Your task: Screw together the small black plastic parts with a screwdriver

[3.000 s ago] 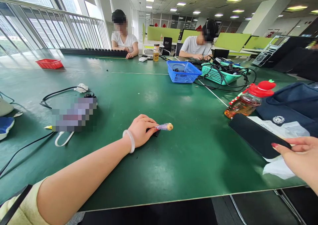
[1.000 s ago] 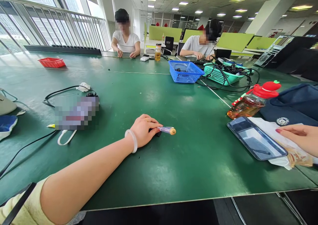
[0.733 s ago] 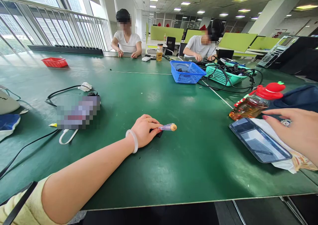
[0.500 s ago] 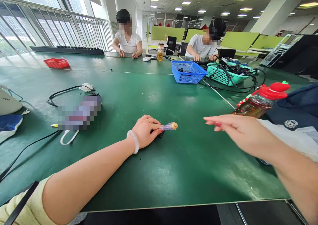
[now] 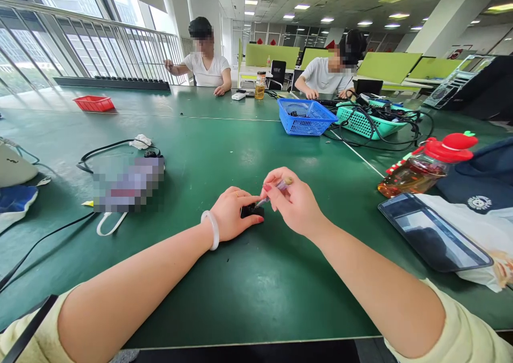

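Slightly left of the green table's middle, my left hand (image 5: 229,214) rests with thumb and fingers around a small black part (image 5: 248,210), pinning it to the surface. What kind of part it is cannot be made out. My right hand (image 5: 298,205) grips a screwdriver (image 5: 286,184) with a clear purplish handle and a yellowish end. The tool slants down to the left, its tip at the black part. My left index fingertip is close to the screwdriver's shaft.
A phone (image 5: 435,233) and a red-capped bottle (image 5: 425,165) lie at right. Farther back are a blue basket (image 5: 306,118), a teal basket (image 5: 371,122) of cables and a red tray (image 5: 94,103). A blurred device (image 5: 132,184) is at left. Two people sit opposite.
The screwdriver has passed from my left hand to my right, which came in from the right and closed on it. Its tip now points down at the black part. One person opposite raised a hand.
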`<state>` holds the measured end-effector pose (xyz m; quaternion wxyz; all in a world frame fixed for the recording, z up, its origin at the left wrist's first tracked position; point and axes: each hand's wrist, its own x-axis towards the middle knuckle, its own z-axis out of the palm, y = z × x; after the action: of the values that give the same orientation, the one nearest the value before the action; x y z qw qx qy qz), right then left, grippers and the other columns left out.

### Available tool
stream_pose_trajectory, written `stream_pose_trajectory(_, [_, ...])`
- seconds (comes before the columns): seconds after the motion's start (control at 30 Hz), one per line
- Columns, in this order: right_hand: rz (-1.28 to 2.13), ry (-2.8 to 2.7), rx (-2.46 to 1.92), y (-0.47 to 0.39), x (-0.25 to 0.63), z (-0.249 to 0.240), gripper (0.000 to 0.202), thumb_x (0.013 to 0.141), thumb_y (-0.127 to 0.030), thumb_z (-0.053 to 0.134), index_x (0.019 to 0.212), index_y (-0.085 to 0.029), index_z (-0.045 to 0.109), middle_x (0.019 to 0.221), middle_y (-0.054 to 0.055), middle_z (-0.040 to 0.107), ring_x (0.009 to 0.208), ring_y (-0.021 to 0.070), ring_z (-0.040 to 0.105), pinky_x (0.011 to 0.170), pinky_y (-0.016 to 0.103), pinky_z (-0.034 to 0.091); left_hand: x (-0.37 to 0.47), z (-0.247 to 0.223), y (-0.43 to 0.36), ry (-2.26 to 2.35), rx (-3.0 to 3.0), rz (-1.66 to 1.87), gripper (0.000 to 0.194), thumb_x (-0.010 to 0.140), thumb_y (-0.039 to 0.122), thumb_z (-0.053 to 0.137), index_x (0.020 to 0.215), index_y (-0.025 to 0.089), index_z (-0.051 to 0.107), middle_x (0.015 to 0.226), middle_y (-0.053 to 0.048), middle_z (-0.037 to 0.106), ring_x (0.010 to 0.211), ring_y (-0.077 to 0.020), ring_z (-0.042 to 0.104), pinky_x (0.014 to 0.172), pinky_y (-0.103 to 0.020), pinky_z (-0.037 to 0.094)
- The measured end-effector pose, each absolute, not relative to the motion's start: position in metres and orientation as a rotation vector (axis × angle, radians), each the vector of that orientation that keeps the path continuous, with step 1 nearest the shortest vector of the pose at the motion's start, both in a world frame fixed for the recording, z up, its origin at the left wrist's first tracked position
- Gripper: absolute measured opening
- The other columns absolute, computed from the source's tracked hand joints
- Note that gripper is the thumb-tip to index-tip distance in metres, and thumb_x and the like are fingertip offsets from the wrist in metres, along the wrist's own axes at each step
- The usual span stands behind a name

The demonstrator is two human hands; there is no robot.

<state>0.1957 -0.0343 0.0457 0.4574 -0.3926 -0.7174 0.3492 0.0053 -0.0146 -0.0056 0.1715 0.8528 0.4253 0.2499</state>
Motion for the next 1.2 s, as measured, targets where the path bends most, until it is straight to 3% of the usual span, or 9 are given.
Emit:
stream_pose_trajectory(0.1, [0.949, -1.646, -0.895, -0.028, 0.202, 0.033, 0.034, 0.094, -0.056, 0.057, 0.093, -0.023, 0.049, 0.075, -0.002, 0.066, 0.053, 0.0095, 0.051, 0.055, 0.027, 0.045, 0.005, -0.005, -0.015, 1.261, 2.408, 0.681, 0.046, 0.080, 0.034, 0.080, 0.125, 0.024, 0.072, 0.110, -0.007, 0.074, 0.111, -0.0297, 0.058, 0.103, -0.047, 0.048])
stream_pose_trajectory(0.3, [1.056, -1.493, -0.743, -0.024, 0.205, 0.021, 0.039, 0.091, -0.060, 0.062, 0.097, -0.025, 0.048, 0.078, -0.003, 0.067, 0.053, 0.0092, 0.054, 0.053, 0.026, 0.045, 0.007, 0.000, -0.016, 1.298, 2.418, 0.626, 0.030, 0.083, 0.033, 0.077, 0.111, 0.024, 0.077, 0.107, -0.006, 0.075, 0.109, -0.0286, 0.059, 0.103, -0.046, 0.048])
stream_pose_trajectory(0.57, [1.096, -1.205, -0.808, -0.014, 0.204, 0.012, 0.045, 0.082, -0.062, 0.070, 0.086, -0.025, 0.046, 0.071, -0.004, 0.068, 0.046, 0.0083, 0.053, 0.045, 0.023, 0.040, 0.008, 0.004, -0.017, 1.389, 2.318, 0.547, 0.037, 0.082, 0.037, 0.078, 0.117, 0.025, 0.074, 0.110, -0.005, 0.074, 0.115, -0.0295, 0.057, 0.106, -0.045, 0.046])
stream_pose_trajectory(0.7, [1.011, -1.087, -0.822, -0.013, 0.208, 0.012, 0.042, 0.084, -0.058, 0.070, 0.086, -0.025, 0.044, 0.067, -0.005, 0.068, 0.043, 0.0077, 0.050, 0.043, 0.022, 0.037, 0.008, 0.003, -0.017, 1.430, 2.252, 0.539, 0.046, 0.080, 0.037, 0.079, 0.123, 0.024, 0.071, 0.111, -0.005, 0.074, 0.119, -0.0297, 0.055, 0.107, -0.045, 0.046])
stream_pose_trajectory(1.2, [0.989, -1.153, -0.735, -0.015, 0.210, 0.009, 0.039, 0.086, -0.055, 0.069, 0.083, -0.024, 0.046, 0.068, -0.004, 0.069, 0.045, 0.0081, 0.051, 0.046, 0.023, 0.037, 0.008, 0.004, -0.015, 1.407, 2.275, 0.521, 0.033, 0.081, 0.035, 0.078, 0.113, 0.026, 0.076, 0.108, -0.003, 0.075, 0.115, -0.0284, 0.056, 0.106, -0.045, 0.046])
